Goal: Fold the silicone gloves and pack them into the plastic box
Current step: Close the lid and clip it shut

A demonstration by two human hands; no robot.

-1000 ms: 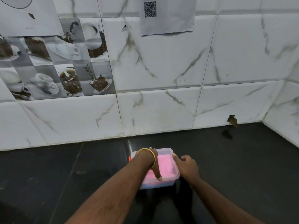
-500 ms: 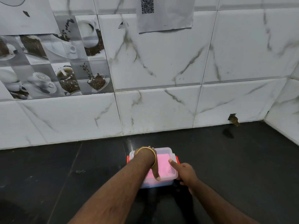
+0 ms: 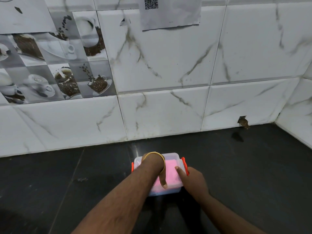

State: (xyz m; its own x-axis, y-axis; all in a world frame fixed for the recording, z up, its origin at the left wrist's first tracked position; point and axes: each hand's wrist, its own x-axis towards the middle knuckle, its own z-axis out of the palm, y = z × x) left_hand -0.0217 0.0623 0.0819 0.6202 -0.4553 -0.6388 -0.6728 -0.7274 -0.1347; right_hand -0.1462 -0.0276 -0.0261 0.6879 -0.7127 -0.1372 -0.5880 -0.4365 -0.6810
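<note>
A small clear plastic box [image 3: 173, 157] with orange side latches [image 3: 184, 163] stands on the black counter, its lid on. Folded pink silicone gloves [image 3: 170, 168] show through the lid. My left hand [image 3: 161, 175], with a gold bangle at the wrist, lies bent down over the left part of the lid, thumb pointing toward me; my own forearm hides its fingers. On the box's right side my right hand [image 3: 194, 179] rests its thumb on the lid, fingers by the right latch.
The black counter [image 3: 244, 174] runs to a white marble-tile wall [image 3: 168, 107] just behind the box and a side wall at the far right. A paper with a QR code [image 3: 170, 14] hangs above. A broken hole [image 3: 243, 121] sits low in the tiles.
My right hand has slid from the box's near right corner up to its right side by the orange latch. The left hand stays pressed on the lid.
</note>
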